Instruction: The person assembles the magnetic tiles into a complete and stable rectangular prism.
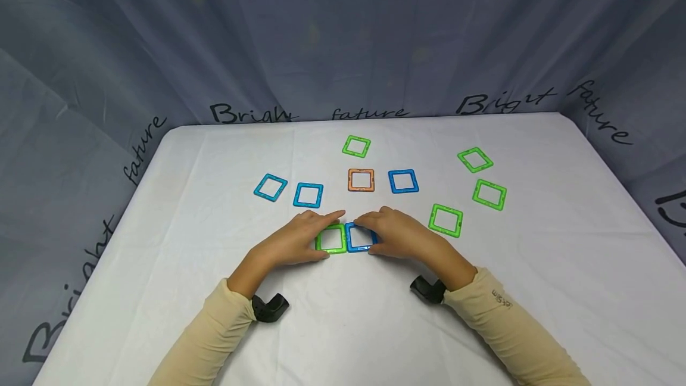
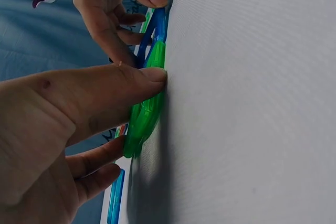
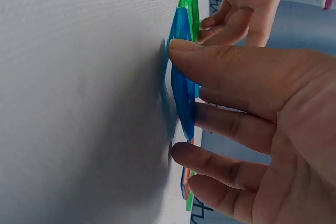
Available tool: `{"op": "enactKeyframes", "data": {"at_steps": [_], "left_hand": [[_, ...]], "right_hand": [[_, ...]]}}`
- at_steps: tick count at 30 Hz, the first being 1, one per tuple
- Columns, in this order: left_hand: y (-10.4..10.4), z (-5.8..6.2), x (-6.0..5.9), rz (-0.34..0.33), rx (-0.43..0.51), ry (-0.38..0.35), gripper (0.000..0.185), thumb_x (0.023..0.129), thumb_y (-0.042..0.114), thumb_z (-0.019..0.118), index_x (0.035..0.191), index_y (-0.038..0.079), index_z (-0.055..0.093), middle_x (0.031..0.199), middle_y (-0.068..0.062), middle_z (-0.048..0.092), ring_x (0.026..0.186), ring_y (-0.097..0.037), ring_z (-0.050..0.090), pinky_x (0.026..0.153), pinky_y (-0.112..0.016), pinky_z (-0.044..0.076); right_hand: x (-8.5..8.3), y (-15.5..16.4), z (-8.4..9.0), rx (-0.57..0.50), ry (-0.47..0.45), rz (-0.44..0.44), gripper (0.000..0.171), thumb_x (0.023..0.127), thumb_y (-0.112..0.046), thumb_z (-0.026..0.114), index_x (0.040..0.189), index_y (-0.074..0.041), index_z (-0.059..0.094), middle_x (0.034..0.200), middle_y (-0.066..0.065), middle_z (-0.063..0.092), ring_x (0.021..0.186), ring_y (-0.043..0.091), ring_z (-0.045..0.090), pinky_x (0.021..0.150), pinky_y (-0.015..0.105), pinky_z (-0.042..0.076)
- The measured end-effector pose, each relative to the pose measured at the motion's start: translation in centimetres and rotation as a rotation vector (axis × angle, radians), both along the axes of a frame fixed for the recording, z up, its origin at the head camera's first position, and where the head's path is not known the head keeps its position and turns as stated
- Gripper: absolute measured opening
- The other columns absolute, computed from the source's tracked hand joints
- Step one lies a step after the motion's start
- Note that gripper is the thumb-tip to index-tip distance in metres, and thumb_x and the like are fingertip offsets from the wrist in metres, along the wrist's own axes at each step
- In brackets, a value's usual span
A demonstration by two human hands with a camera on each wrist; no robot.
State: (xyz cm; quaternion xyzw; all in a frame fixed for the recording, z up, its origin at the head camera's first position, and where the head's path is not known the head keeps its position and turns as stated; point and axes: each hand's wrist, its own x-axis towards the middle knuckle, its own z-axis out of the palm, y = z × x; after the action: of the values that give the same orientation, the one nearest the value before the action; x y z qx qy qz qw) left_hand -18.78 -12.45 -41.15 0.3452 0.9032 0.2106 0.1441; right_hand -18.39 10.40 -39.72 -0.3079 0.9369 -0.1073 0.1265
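White cloth, glossy square frames

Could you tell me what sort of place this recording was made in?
Probably a staged recording booth, not a home. A table under a white cloth is walled on three sides by a grey curtain printed with lettering, and only square tile frames lie on it, such as the green tile and blue tile the hands hold.
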Motion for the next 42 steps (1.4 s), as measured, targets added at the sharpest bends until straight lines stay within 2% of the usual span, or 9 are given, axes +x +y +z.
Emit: {"op": "enactKeyframes", "data": {"at_steps": [10,18,23,28,32,42], "left_hand": [[0.24,0.0,-0.13,-0.006,-0.013,0.021,0.079,0.078,0.023,0.072,0.144,0.018,0.029,0.132,0.003,0.052,0.114,-0.021,0.046,0.095,-0.038,0.04],[0.35,0.12,-0.18,0.022,-0.031,0.008,0.078,0.077,0.024,0.073,0.143,0.017,0.031,0.128,-0.001,0.054,0.111,-0.021,0.047,0.093,-0.037,0.041],[0.4,0.27,0.01,0.042,-0.049,-0.006,0.069,0.078,0.024,0.073,0.138,0.017,0.041,0.122,-0.007,0.056,0.115,-0.022,0.046,0.095,-0.039,0.04],[0.36,-0.06,0.25,0.042,-0.074,0.017,0.063,0.078,0.027,0.072,0.135,0.018,0.046,0.132,-0.009,0.05,0.127,-0.027,0.039,0.101,-0.043,0.036],[0.26,-0.33,0.38,0.035,-0.079,0.028,0.063,0.078,0.028,0.072,0.135,0.019,0.046,0.134,-0.008,0.049,0.129,-0.029,0.037,0.102,-0.045,0.035],[0.12,-0.37,0.33,0.028,-0.077,0.033,0.063,0.079,0.029,0.071,0.136,0.02,0.045,0.135,-0.007,0.048,0.129,-0.029,0.037,0.102,-0.046,0.034]], "right_hand": [[0.15,0.0,0.14,0.02,0.024,-0.017,0.055,0.072,-0.024,0.077,0.122,-0.011,0.059,0.123,0.002,0.06,0.099,0.022,0.055,0.083,0.035,0.048],[0.21,-0.12,0.12,0.041,0.043,-0.021,0.054,0.071,-0.025,0.078,0.121,-0.013,0.06,0.123,0.001,0.06,0.096,0.021,0.054,0.078,0.033,0.047],[0.26,-0.15,0.26,0.054,0.039,-0.028,0.056,0.071,-0.026,0.077,0.122,-0.015,0.06,0.125,0.001,0.058,0.102,0.024,0.054,0.082,0.036,0.046],[0.42,-0.27,0.27,0.065,0.021,-0.031,0.055,0.073,-0.027,0.076,0.124,-0.015,0.059,0.127,0.001,0.056,0.112,0.028,0.051,0.089,0.042,0.044],[0.49,-0.4,0.12,0.083,0.02,-0.034,0.055,0.074,-0.028,0.075,0.124,-0.016,0.058,0.128,0.0,0.056,0.116,0.029,0.05,0.092,0.045,0.043],[0.53,-0.31,0.1,0.067,0.01,-0.05,0.055,0.073,-0.028,0.076,0.124,-0.017,0.059,0.129,-0.001,0.055,0.104,0.024,0.054,0.082,0.037,0.046]]}}
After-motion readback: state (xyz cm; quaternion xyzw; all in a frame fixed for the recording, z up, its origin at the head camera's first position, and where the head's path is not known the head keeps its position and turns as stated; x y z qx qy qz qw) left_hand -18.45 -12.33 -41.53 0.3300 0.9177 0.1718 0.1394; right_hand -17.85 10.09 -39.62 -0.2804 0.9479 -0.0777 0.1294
